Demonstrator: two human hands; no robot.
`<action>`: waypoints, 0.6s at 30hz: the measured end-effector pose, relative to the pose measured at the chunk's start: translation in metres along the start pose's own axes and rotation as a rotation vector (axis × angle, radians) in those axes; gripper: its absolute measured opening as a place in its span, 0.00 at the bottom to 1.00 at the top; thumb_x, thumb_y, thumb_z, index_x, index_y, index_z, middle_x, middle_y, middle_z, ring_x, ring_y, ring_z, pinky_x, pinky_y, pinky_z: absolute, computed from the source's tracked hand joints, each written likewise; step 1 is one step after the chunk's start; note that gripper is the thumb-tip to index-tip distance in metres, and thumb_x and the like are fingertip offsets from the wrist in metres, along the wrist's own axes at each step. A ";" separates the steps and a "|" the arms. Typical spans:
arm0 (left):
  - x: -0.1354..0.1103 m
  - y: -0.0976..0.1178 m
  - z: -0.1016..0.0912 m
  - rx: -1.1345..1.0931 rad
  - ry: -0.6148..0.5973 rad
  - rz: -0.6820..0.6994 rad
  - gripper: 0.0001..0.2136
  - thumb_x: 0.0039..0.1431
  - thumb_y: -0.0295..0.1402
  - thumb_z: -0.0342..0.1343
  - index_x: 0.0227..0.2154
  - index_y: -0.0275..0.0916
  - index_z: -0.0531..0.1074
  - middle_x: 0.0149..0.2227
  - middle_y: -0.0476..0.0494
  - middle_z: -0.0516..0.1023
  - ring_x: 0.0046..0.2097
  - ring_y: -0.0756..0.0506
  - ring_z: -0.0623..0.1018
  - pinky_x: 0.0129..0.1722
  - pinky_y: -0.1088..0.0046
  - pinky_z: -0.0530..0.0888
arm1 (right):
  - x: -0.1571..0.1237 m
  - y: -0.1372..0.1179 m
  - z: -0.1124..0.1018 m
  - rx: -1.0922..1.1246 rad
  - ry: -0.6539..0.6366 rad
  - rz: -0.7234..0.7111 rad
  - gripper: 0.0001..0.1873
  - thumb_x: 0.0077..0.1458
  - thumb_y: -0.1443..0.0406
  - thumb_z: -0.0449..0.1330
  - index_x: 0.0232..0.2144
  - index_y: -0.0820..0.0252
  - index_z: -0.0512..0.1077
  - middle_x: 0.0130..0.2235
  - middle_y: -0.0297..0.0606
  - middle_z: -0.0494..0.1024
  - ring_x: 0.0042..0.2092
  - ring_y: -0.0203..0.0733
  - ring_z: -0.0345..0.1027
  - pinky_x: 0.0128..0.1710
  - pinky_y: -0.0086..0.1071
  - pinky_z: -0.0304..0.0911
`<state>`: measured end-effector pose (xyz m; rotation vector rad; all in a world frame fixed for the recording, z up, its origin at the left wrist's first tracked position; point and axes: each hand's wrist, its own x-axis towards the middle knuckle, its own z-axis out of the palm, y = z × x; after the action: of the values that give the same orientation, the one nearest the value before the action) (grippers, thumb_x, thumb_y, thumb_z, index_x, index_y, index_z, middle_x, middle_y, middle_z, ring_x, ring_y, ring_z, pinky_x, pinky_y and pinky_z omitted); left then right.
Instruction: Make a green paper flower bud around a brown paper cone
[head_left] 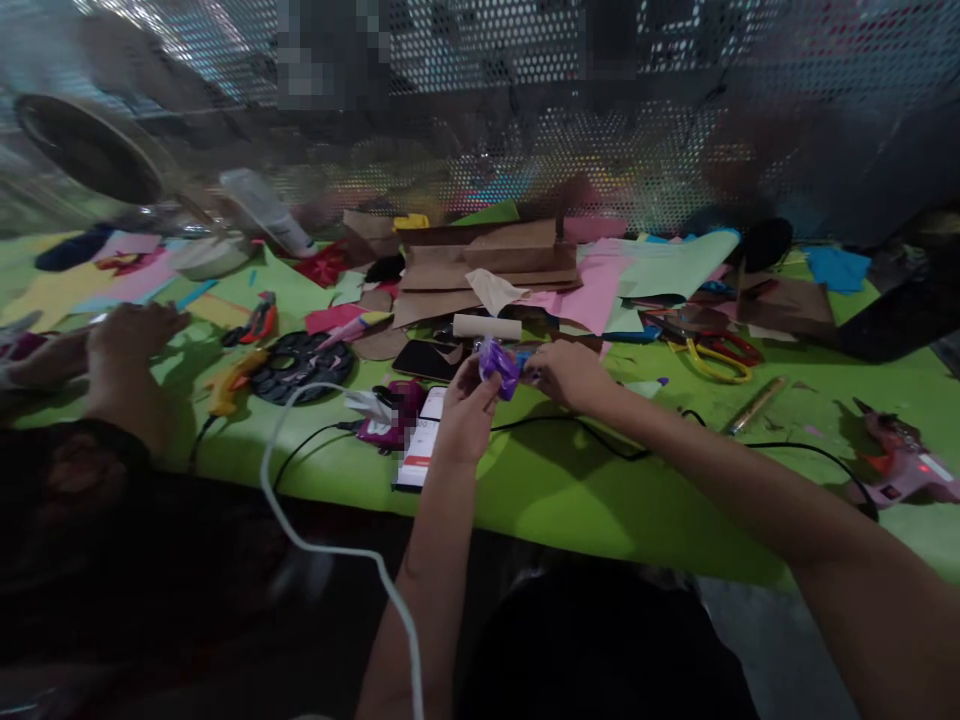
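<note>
Between the thumb and fingers of my left hand (466, 412) is a shiny purple crumpled piece (501, 370), held above the green table (592, 500). My right hand (571, 372) is closed just to its right, fingers bent around a small blue thing (523, 359) that meets the purple piece; its kind is too small to tell. Behind my hands lies a pale cardboard tube (480, 326). A phone with a lit screen (421, 455) lies partly behind my left wrist, and a dark phone (420, 360) is farther back.
Brown paper (487, 258) and coloured sheets cover the back. Yellow-handled scissors (712, 362), a pink glue gun (911, 470) and a black cable (600, 440) are at right. At left are a yellow glue gun (234, 382), a black spool (300, 370), a white cable (337, 548) and another person's hands (127, 340).
</note>
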<state>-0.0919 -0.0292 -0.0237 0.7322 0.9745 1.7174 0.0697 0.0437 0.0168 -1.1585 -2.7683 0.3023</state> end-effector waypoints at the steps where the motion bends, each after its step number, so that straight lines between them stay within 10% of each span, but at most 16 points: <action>1: 0.000 -0.001 0.000 0.004 -0.010 -0.007 0.21 0.38 0.38 0.77 0.38 0.44 0.79 0.42 0.48 0.84 0.46 0.46 0.82 0.48 0.71 0.76 | 0.004 -0.002 0.003 -0.020 -0.009 0.014 0.14 0.63 0.64 0.57 0.46 0.56 0.80 0.48 0.46 0.82 0.50 0.52 0.73 0.46 0.37 0.64; 14: -0.008 0.001 0.006 0.107 -0.077 0.019 0.19 0.38 0.39 0.76 0.30 0.40 0.75 0.37 0.45 0.84 0.40 0.47 0.79 0.39 0.73 0.72 | 0.015 0.007 0.005 0.189 0.090 0.106 0.06 0.55 0.70 0.61 0.35 0.60 0.77 0.42 0.43 0.82 0.44 0.46 0.76 0.42 0.34 0.66; 18: -0.008 -0.002 0.003 0.126 -0.056 0.028 0.18 0.39 0.39 0.75 0.30 0.39 0.75 0.34 0.47 0.82 0.36 0.50 0.76 0.35 0.75 0.71 | 0.012 0.016 0.000 0.603 0.199 0.149 0.05 0.52 0.71 0.60 0.33 0.60 0.72 0.36 0.38 0.81 0.37 0.40 0.76 0.37 0.32 0.69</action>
<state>-0.0854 -0.0359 -0.0242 0.8745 1.0445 1.6617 0.0725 0.0630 0.0136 -1.1441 -2.1835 0.9043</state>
